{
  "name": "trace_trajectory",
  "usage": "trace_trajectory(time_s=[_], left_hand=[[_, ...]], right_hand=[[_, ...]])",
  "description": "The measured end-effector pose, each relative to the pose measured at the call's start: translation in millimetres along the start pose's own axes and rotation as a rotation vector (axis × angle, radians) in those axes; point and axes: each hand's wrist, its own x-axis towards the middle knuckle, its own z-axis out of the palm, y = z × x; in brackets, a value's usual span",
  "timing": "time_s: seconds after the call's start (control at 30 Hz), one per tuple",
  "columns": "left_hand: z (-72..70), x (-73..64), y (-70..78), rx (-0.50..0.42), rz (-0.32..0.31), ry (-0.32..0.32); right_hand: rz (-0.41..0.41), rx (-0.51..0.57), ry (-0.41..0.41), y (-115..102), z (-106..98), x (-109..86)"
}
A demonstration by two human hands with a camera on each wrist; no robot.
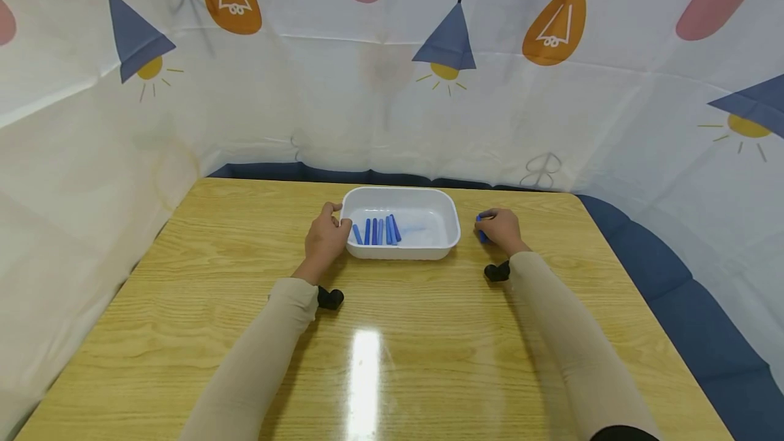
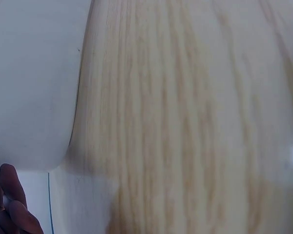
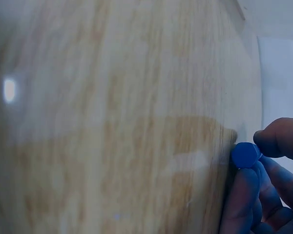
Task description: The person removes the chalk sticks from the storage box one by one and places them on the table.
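Note:
A white plastic tray (image 1: 422,252) stands near the far side of the table, with several blue chalk sticks (image 1: 375,231) lying side by side in its left half. My left hand (image 1: 326,233) grips the tray's left wall, thumb at the rim; in the left wrist view only its fingertips (image 2: 20,212) show by the tray corner. To the right of the tray, my right hand (image 1: 502,229) pinches a blue chalk stick (image 3: 245,155) just at the tabletop. Its flat end faces the right wrist camera, and blue dust marks the fingers (image 3: 271,173).
Pale blue smears mark the tray's floor. The wooden table (image 1: 416,346) reflects a bright light near its front. Behind it hangs a white printed cloth (image 1: 343,101), and dark blue padding (image 1: 674,278) runs along the right side.

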Motion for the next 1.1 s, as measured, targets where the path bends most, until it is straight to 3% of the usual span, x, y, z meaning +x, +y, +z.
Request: trace_trajectory(time_s=[0.47, 0.83, 1.1], left_hand=[[0.5, -0.7, 0.4, -0.01, 0.008, -0.005], [-1.0, -2.6, 1.4, -0.005, 0.004, -0.003], [-2.7, -2.1, 4.1, 0.001, 0.003, -0.007]], right_hand=[[0.031, 0.027, -0.01, 0, -3, -3.3], [0.01, 0.053, -0.004, -2, -5, -7.2], [0.014, 0.171, 0.031, -9, -10, -2.5]])
